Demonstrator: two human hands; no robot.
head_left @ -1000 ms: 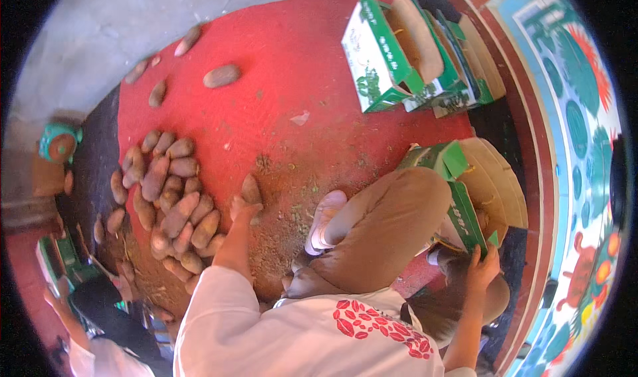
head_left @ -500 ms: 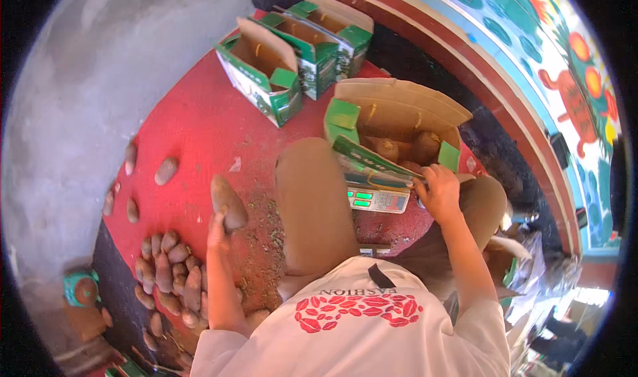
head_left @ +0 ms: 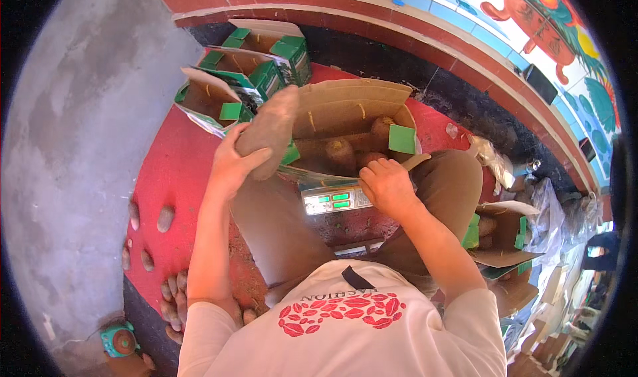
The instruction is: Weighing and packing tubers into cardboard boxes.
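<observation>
Red floor covering [head_left: 169, 177] meets a grey plastered wall [head_left: 86, 131] to the left of the left hand [head_left: 237, 161]. That hand grasps a long, brown, rough-skinned tuber [head_left: 272, 129], raised by the left end of an open green-and-tan cardboard box [head_left: 362, 104]; the right hand [head_left: 387, 185] has its fingers curled over the box's near edge. Brown tubers [head_left: 341, 154] lie inside, ahead of the right hand. Between the hands, nearer the body, a pale scale panel [head_left: 335, 201] shows green-lit windows. Dark lettering tops red printed shapes on the white shirt [head_left: 359, 347]. Half a second ago, the grasped tuber was well apart from the box.
</observation>
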